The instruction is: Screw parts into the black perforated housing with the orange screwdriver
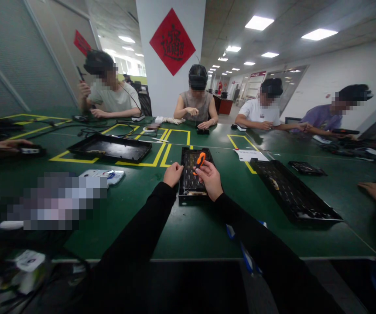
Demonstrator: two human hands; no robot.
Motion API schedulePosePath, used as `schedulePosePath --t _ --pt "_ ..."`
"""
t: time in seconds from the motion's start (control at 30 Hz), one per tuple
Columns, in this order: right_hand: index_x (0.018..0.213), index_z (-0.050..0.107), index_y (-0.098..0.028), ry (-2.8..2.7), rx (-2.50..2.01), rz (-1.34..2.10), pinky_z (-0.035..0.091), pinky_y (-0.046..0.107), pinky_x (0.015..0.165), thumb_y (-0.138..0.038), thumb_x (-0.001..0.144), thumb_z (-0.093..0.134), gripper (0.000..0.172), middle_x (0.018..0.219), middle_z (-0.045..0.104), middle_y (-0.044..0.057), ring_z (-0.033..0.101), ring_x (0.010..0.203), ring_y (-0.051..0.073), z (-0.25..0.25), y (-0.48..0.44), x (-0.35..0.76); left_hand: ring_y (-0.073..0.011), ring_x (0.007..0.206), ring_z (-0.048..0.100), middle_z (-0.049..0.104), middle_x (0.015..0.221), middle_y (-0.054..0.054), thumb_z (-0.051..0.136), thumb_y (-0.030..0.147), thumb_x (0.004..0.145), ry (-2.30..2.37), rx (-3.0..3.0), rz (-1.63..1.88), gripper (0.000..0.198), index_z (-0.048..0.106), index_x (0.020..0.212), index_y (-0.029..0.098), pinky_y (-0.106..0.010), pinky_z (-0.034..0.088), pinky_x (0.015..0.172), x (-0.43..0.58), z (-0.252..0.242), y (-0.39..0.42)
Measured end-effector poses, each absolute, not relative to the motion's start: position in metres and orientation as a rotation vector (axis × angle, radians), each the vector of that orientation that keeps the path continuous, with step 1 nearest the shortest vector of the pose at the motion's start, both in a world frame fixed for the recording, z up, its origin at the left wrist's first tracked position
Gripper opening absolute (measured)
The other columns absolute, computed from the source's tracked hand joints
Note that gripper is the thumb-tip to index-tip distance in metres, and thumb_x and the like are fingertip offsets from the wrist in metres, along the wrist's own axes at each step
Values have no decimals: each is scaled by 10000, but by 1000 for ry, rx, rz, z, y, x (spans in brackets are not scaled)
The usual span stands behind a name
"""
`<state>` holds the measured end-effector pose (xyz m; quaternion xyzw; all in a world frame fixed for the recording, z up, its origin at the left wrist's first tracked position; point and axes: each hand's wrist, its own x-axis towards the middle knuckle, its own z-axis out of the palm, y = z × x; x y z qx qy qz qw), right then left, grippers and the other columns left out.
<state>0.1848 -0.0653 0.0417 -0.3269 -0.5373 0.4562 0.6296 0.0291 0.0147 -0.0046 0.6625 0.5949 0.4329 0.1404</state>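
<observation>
A shallow black plastic tray lies on the green table in front of me, its inside dotted with small light marks and a pale strip near the close end. My left hand is closed at the tray's left rim, thumb and fingers pinching the edge. Over the right part of the tray, my right hand is closed around a small orange-and-black hand tool. The tool stands up at a tilt between thumb and fingers. Its lower end is partly hidden by the fingers, so its exact kind is unclear.
Similar black trays lie at the back left and on the right. A paper sheet and a small black part lie right. Blue-handled tools show beneath my right forearm. Several people work around the table.
</observation>
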Motion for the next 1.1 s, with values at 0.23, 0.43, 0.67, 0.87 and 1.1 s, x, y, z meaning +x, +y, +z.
schedulePosePath --t 0.23,0.43,0.67,0.87,1.1 --pt "1033 501 -199 -1276 -709 1093 391 197 435 -294 742 542 309 925 620 34 444 452 44 40 -66 187 -109 559 413 427 542 25 396 375 767 1713 1920 1259 291 349 551 186 -228 301 558 29 -7 17" --pt "1085 486 -215 -1285 -771 1057 394 186 430 -334 725 570 388 985 590 35 450 458 35 41 -67 186 -109 558 411 434 544 23 395 374 768 1717 1921 1248 292 352 549 185 -230 298 556 29 -6 16" --pt "1112 499 -211 -1299 -806 1040 374 179 418 -350 708 590 437 766 568 -10 438 450 40 42 -69 185 -110 575 426 444 555 20 395 362 769 1721 1905 1251 285 353 549 185 -229 311 568 30 -4 15" --pt "1085 495 -210 -1272 -792 1032 377 169 405 -331 679 624 443 888 566 14 443 469 32 42 -67 185 -111 575 430 451 558 20 398 362 770 1713 1925 1246 281 366 555 184 -231 303 567 29 -4 15" --pt "1047 450 -197 -1211 -767 1029 397 165 426 -312 635 668 480 875 609 30 567 635 101 40 -64 184 -117 577 424 455 565 14 397 341 773 1738 1944 1222 261 377 564 187 -238 289 563 29 -5 16"
